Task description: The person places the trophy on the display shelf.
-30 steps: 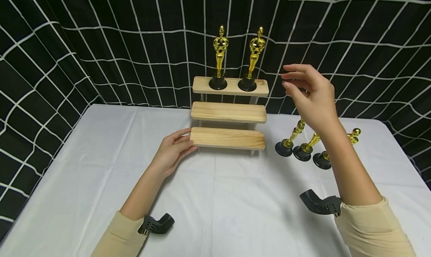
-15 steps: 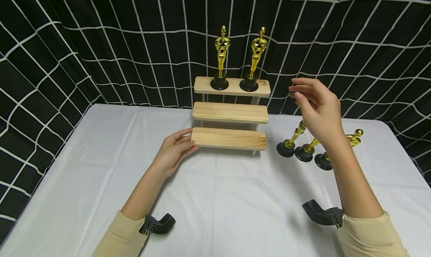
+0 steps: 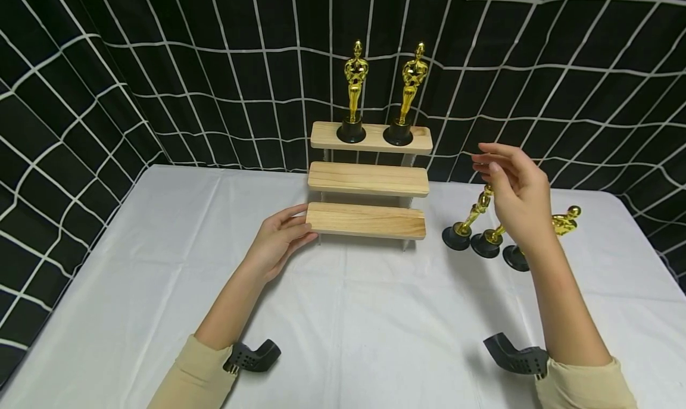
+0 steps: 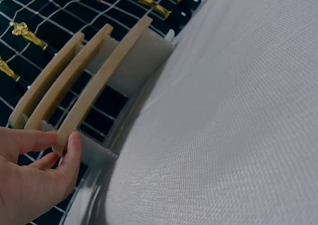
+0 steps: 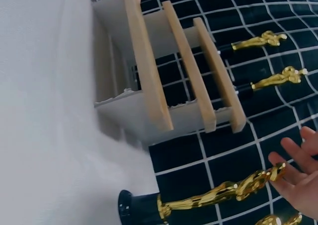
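Note:
A three-tier wooden display stand (image 3: 370,180) is in the middle of the head view. My left hand (image 3: 278,245) grips the left end of its lowest shelf; in the left wrist view, thumb and fingers pinch the board end (image 4: 63,135). Two gold trophy statuettes, one on the left (image 3: 355,90) and one on the right (image 3: 409,93), stand on the top shelf. My right hand (image 3: 520,200) hovers with loosely bent, unclosed fingers over three more statuettes on the table. The nearest trophy (image 5: 213,195) has its head right by my fingertips in the right wrist view. My forearm partly hides the other two.
A white cloth (image 3: 343,314) covers the table. Behind it hangs a black curtain with a white grid (image 3: 225,87). The middle shelf (image 3: 368,178) and lowest shelf (image 3: 365,220) have bare tops.
My right hand has come down and slightly right, from beside the top shelf to above the table statuettes. My left hand keeps its hold on the stand.

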### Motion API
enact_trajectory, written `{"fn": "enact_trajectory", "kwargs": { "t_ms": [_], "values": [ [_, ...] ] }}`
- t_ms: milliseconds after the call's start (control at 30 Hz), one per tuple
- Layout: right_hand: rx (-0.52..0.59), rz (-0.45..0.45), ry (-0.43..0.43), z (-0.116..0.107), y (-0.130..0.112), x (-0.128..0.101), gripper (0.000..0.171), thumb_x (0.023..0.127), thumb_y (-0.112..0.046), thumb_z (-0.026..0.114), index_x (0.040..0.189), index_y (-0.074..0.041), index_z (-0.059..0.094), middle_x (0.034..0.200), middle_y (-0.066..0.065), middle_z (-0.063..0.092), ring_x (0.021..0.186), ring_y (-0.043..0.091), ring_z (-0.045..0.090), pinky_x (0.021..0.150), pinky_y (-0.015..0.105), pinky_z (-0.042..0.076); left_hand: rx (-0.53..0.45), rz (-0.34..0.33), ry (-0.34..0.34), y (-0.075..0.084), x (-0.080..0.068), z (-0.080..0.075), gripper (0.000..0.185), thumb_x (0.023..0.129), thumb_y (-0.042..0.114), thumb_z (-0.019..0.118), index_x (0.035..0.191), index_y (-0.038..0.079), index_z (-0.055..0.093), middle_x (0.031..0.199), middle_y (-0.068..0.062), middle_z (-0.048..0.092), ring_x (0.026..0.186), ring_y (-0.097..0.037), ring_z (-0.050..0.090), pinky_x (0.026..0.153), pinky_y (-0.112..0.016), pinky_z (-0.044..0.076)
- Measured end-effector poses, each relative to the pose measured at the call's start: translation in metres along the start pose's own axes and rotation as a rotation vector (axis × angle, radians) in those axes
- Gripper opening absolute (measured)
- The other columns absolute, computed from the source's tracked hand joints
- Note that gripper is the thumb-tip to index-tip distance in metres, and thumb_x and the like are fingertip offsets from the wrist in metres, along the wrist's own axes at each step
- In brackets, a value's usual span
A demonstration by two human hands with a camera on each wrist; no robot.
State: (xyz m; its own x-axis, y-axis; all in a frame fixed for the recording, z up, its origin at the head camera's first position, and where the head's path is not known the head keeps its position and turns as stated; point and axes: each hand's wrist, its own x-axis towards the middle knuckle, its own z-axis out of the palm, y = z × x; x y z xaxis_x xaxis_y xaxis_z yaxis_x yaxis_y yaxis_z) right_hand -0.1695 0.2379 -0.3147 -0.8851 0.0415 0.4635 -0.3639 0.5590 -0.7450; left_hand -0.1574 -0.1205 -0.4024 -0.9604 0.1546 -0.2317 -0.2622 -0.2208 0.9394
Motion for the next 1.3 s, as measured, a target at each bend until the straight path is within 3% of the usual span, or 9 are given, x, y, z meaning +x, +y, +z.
{"fn": "enact_trajectory", "kwargs": {
  "t_ms": [300, 500, 633, 833, 1067, 1300],
  "values": [
    [0.032, 0.101, -0.007, 0.001, 0.012, -0.014, 0.040, 0.114, -0.006, 0.033, 0.145, -0.004, 0.059, 0.123, -0.010, 0.067, 0.115, -0.006, 0.061, 0.112, 0.018, 0.052, -0.006, 0.005, -0.007, 0.000, -0.001, -0.001, 0.055, 0.105, -0.011, 0.051, 0.158, -0.006, 0.040, 0.149, -0.032, 0.050, 0.104, -0.014, 0.070, 0.100, -0.024, 0.062],
    [0.070, 0.120, -0.005, 0.004, 0.018, -0.022, 0.042, 0.112, 0.000, 0.032, 0.145, -0.001, 0.058, 0.116, -0.022, 0.066, 0.116, -0.006, 0.061, 0.108, 0.018, 0.052, -0.008, 0.007, -0.006, 0.000, 0.000, 0.000, 0.054, 0.105, -0.011, 0.050, 0.158, -0.006, 0.039, 0.148, -0.032, 0.050, 0.105, -0.014, 0.069, 0.101, -0.024, 0.062],
    [0.117, 0.125, -0.015, 0.006, 0.020, -0.025, 0.042, 0.110, 0.005, 0.032, 0.145, 0.003, 0.056, 0.117, -0.022, 0.065, 0.119, -0.002, 0.059, 0.113, 0.020, 0.051, -0.008, 0.005, -0.005, 0.000, -0.001, 0.000, 0.054, 0.105, -0.011, 0.050, 0.158, -0.006, 0.039, 0.147, -0.031, 0.050, 0.105, -0.014, 0.069, 0.101, -0.024, 0.061],
    [0.139, 0.102, -0.032, 0.010, 0.024, -0.032, 0.042, 0.108, 0.011, 0.036, 0.145, 0.005, 0.054, 0.122, -0.016, 0.062, 0.122, -0.001, 0.057, 0.107, 0.009, 0.049, -0.010, 0.002, -0.003, 0.000, -0.001, 0.000, 0.055, 0.105, -0.011, 0.050, 0.158, -0.006, 0.039, 0.148, -0.032, 0.049, 0.104, -0.013, 0.070, 0.100, -0.023, 0.062],
    [0.141, 0.082, -0.034, 0.015, 0.027, -0.038, 0.041, 0.105, 0.016, 0.044, 0.144, 0.007, 0.054, 0.126, -0.008, 0.061, 0.119, 0.000, 0.060, 0.107, 0.008, 0.049, -0.011, -0.002, -0.001, 0.000, 0.000, 0.000, 0.055, 0.105, -0.010, 0.051, 0.159, -0.006, 0.039, 0.149, -0.032, 0.049, 0.101, -0.013, 0.070, 0.099, -0.022, 0.062],
    [0.084, 0.098, -0.009, 0.016, 0.024, -0.040, 0.042, 0.103, 0.011, 0.057, 0.144, 0.002, 0.058, 0.121, -0.017, 0.061, 0.114, -0.002, 0.060, 0.097, 0.005, 0.053, -0.004, -0.004, 0.002, 0.001, -0.001, 0.000, 0.055, 0.106, -0.010, 0.051, 0.159, -0.005, 0.038, 0.149, -0.031, 0.049, 0.101, -0.012, 0.070, 0.099, -0.023, 0.062]
  ]
}}
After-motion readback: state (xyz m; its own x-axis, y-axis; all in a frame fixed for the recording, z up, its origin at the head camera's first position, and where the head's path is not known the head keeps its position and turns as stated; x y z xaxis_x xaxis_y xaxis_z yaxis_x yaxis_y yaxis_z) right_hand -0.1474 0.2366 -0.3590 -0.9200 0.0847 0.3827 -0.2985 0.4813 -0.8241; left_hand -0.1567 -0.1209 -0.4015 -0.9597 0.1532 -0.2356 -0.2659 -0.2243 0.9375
